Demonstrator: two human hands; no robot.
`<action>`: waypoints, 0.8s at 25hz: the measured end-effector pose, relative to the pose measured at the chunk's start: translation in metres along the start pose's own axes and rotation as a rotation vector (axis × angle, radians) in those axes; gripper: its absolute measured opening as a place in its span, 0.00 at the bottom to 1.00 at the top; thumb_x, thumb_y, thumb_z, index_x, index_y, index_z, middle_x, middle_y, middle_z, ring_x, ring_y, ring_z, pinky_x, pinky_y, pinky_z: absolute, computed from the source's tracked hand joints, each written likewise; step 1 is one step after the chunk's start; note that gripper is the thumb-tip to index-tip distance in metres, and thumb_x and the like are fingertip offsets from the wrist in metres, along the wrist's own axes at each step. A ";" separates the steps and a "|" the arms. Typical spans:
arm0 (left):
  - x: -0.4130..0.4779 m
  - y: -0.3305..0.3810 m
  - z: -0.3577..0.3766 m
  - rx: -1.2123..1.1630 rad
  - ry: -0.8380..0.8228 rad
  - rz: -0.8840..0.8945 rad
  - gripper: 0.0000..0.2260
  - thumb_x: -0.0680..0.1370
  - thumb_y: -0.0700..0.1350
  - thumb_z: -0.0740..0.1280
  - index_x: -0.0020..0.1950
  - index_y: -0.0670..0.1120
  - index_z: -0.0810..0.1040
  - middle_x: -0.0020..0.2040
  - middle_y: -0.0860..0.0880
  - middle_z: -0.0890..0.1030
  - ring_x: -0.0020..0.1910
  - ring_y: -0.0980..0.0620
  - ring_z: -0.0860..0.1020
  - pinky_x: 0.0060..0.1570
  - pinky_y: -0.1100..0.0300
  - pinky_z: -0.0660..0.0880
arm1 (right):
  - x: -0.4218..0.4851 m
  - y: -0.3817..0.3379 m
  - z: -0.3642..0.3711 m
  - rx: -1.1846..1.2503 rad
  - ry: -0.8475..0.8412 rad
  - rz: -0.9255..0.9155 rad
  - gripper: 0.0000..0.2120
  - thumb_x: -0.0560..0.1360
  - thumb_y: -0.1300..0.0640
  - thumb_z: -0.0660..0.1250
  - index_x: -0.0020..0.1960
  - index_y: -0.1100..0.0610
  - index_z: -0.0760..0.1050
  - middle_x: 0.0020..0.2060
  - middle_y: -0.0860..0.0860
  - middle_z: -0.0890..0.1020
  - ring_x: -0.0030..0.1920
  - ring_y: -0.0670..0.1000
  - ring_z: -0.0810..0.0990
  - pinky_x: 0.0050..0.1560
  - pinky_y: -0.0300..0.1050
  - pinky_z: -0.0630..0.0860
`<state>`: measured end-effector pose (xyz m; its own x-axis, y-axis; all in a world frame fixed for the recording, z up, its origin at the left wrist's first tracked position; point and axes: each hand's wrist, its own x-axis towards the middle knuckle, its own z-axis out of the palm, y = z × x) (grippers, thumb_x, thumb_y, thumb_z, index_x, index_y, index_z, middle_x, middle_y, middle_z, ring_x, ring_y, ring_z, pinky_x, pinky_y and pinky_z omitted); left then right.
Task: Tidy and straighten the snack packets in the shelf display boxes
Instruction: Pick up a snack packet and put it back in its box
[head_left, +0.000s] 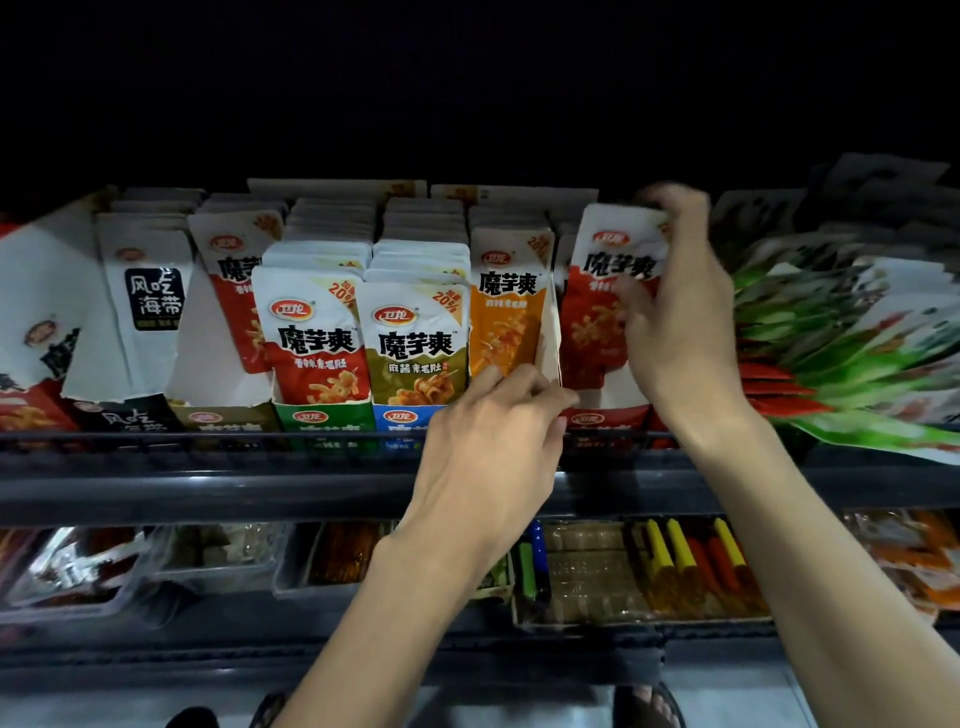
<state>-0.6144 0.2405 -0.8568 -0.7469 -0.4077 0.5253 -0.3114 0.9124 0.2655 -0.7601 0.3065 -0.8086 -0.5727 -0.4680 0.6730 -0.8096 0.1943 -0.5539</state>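
**Head view: a shelf of snack packets in display boxes.** The right hand is grasping an upright red packet at the front of the rightmost display box. Its fingers are curling over the packet's top edge and its thumb is pressing on the printed face, so this grip is clenched on the packet. The left hand is reaching up from below. Its grip is pinching the lower edge of the cardboard wall, which is separating that box from the row headed by an orange packet. Further left, an olive packet and a second red packet are standing upright in their own boxes, with rows packed behind them. A loose heap of green and red packets is lying to the right. The shelf rail is running along the front of the boxes.
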 end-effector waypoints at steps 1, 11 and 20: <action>0.000 -0.001 0.000 -0.006 -0.005 -0.002 0.10 0.78 0.46 0.67 0.57 0.54 0.81 0.51 0.58 0.79 0.50 0.55 0.72 0.36 0.63 0.66 | -0.002 0.003 0.004 -0.003 -0.059 0.059 0.30 0.76 0.73 0.63 0.71 0.50 0.62 0.62 0.49 0.74 0.60 0.43 0.72 0.58 0.38 0.74; 0.000 -0.003 -0.002 -0.053 -0.052 0.005 0.11 0.79 0.48 0.66 0.61 0.55 0.80 0.53 0.59 0.78 0.52 0.56 0.71 0.39 0.63 0.67 | -0.012 0.014 0.029 -0.376 -0.035 -0.024 0.44 0.64 0.79 0.67 0.73 0.54 0.58 0.64 0.60 0.64 0.59 0.57 0.70 0.50 0.46 0.76; 0.000 -0.004 -0.005 -0.079 -0.086 -0.001 0.13 0.80 0.50 0.64 0.64 0.55 0.78 0.56 0.58 0.78 0.56 0.56 0.70 0.43 0.61 0.68 | -0.017 0.001 0.023 -0.557 0.062 -0.115 0.19 0.70 0.72 0.67 0.59 0.59 0.73 0.58 0.60 0.73 0.57 0.60 0.71 0.46 0.46 0.71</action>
<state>-0.6105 0.2369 -0.8532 -0.7954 -0.4014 0.4541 -0.2678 0.9049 0.3308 -0.7477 0.2948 -0.8319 -0.4698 -0.4652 0.7503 -0.8032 0.5778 -0.1447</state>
